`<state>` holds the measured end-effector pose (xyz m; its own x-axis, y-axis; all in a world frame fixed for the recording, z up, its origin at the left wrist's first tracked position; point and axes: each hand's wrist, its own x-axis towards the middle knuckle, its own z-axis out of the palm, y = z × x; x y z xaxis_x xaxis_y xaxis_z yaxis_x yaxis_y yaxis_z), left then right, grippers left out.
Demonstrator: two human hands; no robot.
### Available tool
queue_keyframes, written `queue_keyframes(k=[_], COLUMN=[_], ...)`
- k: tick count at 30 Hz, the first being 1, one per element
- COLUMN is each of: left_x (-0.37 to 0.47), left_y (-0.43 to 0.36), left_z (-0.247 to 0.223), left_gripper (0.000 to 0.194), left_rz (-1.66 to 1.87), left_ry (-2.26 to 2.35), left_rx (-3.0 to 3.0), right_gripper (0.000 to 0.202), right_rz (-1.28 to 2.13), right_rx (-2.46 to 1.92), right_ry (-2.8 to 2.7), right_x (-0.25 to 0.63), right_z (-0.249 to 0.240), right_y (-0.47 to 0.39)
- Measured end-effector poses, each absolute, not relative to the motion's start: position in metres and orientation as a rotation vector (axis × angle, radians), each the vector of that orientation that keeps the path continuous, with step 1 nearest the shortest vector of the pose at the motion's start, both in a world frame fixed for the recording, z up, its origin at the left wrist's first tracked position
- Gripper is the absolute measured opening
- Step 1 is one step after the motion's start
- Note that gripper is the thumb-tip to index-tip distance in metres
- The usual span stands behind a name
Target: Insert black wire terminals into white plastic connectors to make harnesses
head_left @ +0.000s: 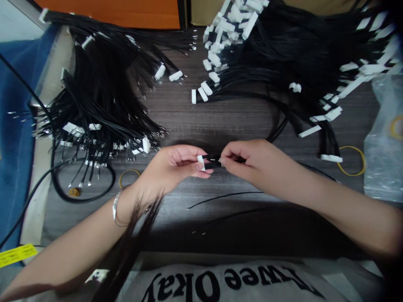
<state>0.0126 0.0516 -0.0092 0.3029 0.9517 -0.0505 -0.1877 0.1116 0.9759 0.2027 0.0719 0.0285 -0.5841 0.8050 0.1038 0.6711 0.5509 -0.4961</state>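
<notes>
Near the middle of the table, my left hand (184,163) pinches a small white connector (200,162) between thumb and fingers. Black wires (210,165) run out of the connector's right side toward my right hand (241,159). The fingertips of that hand are pressed together on the black wires, a little right of the connector. A small shiny metal wire end shows between the two hands. Which single wire the right fingertips grip is partly hidden by the fingers. Below the hands, loose black wires (220,196) with metal tips lie on the dark wood-grain table (176,209).
A pile of black wires (103,84) with bare metal ends and some white connectors covers the left. Another bundle (283,42) with many white connectors lies at upper right. Yellow rubber bands (364,161), a clear plastic bag (382,167) and a thick black cable (55,184) lie around.
</notes>
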Motion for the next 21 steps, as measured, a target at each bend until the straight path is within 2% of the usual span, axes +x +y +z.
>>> queue_keyframes(k=[4, 9, 14, 21], left_x=[0.012, 0.012, 0.012, 0.01], left_y=[0.052, 0.052, 0.052, 0.052], left_z=[-0.012, -0.011, -0.01, -0.012], left_gripper=[0.014, 0.016, 0.014, 0.016], left_rz=[1.028, 1.045, 1.022, 1.01], left_ry=[0.87, 0.863, 0.853, 0.819], left_rx=[1.149, 1.11, 1.125, 1.167], right_gripper=[0.015, 0.014, 0.004, 0.021], right_rz=[0.482, 0.183, 0.347, 0.522], right_rx=[-1.154, -0.918, -1.045, -1.143], right_ry=[-2.47, -2.377, -2.384, -2.298], right_x=[0.203, 0.212, 0.208, 0.204], right_z=[0.027, 0.041, 0.037, 0.028], right_y=[0.072, 0.07, 0.068, 0.073])
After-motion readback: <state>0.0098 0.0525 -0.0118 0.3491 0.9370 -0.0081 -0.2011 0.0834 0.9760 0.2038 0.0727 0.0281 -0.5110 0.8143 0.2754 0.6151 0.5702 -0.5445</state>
